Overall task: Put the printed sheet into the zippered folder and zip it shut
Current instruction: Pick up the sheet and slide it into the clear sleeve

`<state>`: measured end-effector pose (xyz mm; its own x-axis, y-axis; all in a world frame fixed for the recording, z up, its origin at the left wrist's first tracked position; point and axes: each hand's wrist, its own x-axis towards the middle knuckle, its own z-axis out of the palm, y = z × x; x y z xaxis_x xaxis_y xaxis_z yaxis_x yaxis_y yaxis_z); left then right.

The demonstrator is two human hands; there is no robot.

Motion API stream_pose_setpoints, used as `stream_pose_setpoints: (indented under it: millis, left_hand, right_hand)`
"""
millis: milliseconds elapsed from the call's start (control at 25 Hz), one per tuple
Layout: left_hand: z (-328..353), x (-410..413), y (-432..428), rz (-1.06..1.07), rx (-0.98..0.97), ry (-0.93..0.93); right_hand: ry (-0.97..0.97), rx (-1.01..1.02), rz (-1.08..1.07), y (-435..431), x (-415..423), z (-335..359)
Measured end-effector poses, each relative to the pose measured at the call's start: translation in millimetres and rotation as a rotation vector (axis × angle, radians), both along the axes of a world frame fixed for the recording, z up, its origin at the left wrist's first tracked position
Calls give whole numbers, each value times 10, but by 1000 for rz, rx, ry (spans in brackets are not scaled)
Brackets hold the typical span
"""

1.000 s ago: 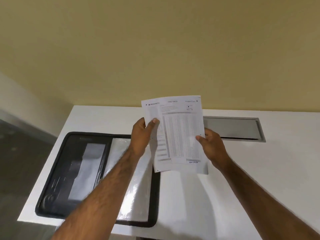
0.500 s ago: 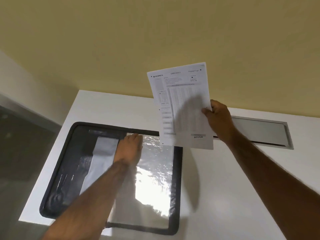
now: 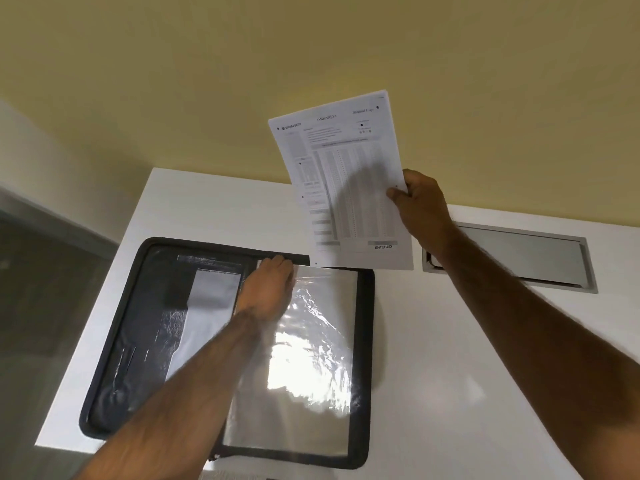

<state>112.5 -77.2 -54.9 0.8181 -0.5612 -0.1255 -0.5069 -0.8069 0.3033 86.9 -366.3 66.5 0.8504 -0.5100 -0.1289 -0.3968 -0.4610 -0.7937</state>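
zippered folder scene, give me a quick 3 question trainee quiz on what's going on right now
1. True or false: the printed sheet is already inside the zippered folder.
2. Which hand holds the sheet? A) left hand B) right hand C) both
3. Fill in: the left hand rests at the top edge of the folder's clear plastic ____.

Key
1. False. The sheet is held up in the air above the white desk, and the folder lies open.
2. B. The right hand pinches its right edge.
3. sleeve.
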Motion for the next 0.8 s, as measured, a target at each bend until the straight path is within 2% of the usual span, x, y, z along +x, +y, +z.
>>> stream_pose_setpoints:
  millis: [160,320,480,720,800]
  left_hand:
    - [-90,17,76,-51,-61,-4]
    - [-69,47,67,-46,-161,109]
    - [-27,43,66,-79,-150,202]
    - [-7,14,74,94,-153,241]
    - [3,10,44,134,-138,188]
  right_hand:
    - [-9,11,49,42,151,85]
    - [-36,56,52,46,188,119]
    - [-44,81,63,45,176,129]
    - [-38,101,64,84,190,167]
    - [-46,109,73,101,210,190]
